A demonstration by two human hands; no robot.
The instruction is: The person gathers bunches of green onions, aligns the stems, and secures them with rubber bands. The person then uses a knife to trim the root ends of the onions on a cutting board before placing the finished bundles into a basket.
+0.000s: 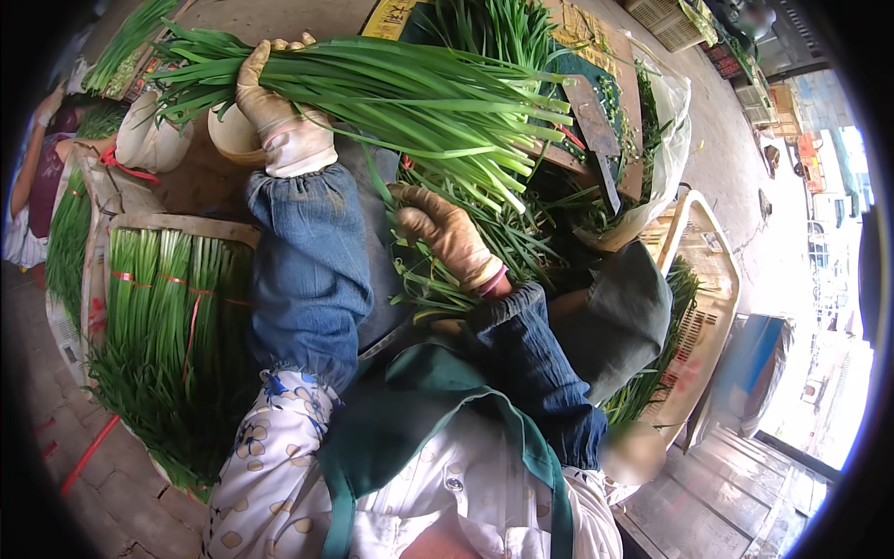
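Note:
My left hand (276,105), in a stained glove, grips a large loose bundle of Chinese chives (391,91) near its leafy end. The pale cut stems of the bundle point right, beside a flat metal blade (592,115) that lies over the edge of a board. Below the bundle is my right hand (447,230), gloved too, with its fingers curled and nothing plainly between them. Loose leaves (524,244) lie beneath and beside it. More chives (499,31) rest on the green-topped board (632,140) ahead.
At the left stands a plastic crate (188,222) of chive bunches (167,314) tied with red bands. A white plastic bag (674,105) hangs by the board, and another crate (723,265) stands at the right. A co-worker's arm (28,154) shows at the far left.

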